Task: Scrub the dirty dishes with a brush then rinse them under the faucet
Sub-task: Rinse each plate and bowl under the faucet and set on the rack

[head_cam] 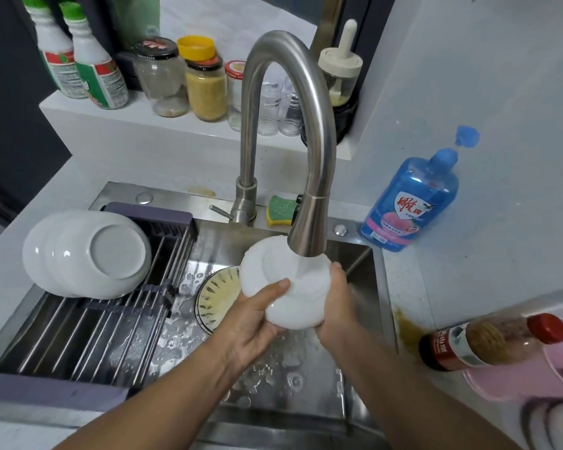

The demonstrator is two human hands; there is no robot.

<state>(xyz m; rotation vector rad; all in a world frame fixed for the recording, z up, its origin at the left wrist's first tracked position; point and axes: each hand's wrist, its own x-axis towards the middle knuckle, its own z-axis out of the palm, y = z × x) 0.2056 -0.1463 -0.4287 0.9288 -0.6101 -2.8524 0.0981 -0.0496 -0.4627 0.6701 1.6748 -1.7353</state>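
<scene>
A white plate [267, 271] is tilted under the steel faucet [309, 206], and water runs over it. My left hand [257, 323] grips its lower left edge, thumb across the face. My right hand [338, 306] holds its right edge, fingers behind the plate. A glass dish [213, 300] with yellow residue lies in the sink [306, 384] to the left, partly hidden by my left hand. No brush is in view.
Several white plates [88, 254] lean on a drying rack [88, 339] over the sink's left half. A green-yellow sponge [280, 211] sits behind the faucet. A blue soap bottle [413, 203] stands at right. A sauce bottle [488, 342] lies on a pink tub [533, 378]. Jars line the back shelf.
</scene>
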